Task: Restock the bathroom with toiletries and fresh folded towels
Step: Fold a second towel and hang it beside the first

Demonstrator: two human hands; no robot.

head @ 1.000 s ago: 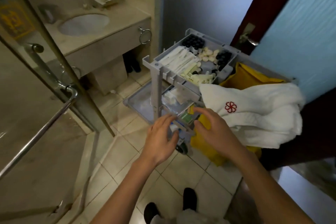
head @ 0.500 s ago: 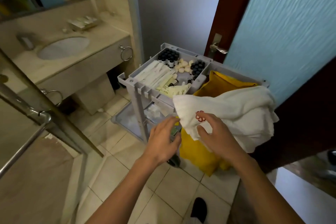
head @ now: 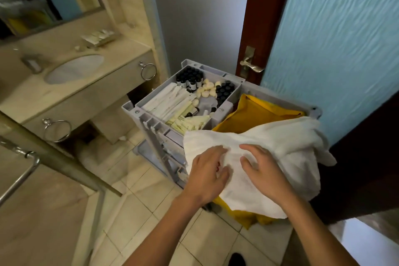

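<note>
Obs.: large white terry towel [head: 269, 142], rumpled and unfolded, lies draped over the open mouth of a yellow fabric bag [head: 254, 114] hung at the near end of a grey plastic cart [head: 140, 112]. One edge hangs down the bag's front, another spills off the far right side. Surface is looped pile, matte, with soft creases. A small red mark shows near the left thumb.

Left hand [head: 207, 175]: back up, on the towel's near-left part. Fingers are bent and the thumb is drawn in, so a fold of cloth is bunched between thumb and forefinger: it grips the towel.

Right hand [head: 261, 170]: just beside the left, not touching it. Palm down on the towel, fingers spread and only lightly curved. It rests on the cloth and I see no pinch.

Cart top tray, moulded hard plastic with dividers, holds:
- small dark bottles [head: 190, 76], upright in clusters
- pale round soaps [head: 207, 90], in a loose heap
- long white sachets [head: 168, 99], laid parallel
- pale yellow packets [head: 187, 123], at the near edge

Surroundings: beige marble counter [head: 90, 93] with an oval white basin [head: 73, 68] and chrome towel rings [head: 148, 70] on its front. Dark wood door edge with a brass lever handle [head: 251, 65]. Glossy beige floor tiles [head: 151, 211].
</note>
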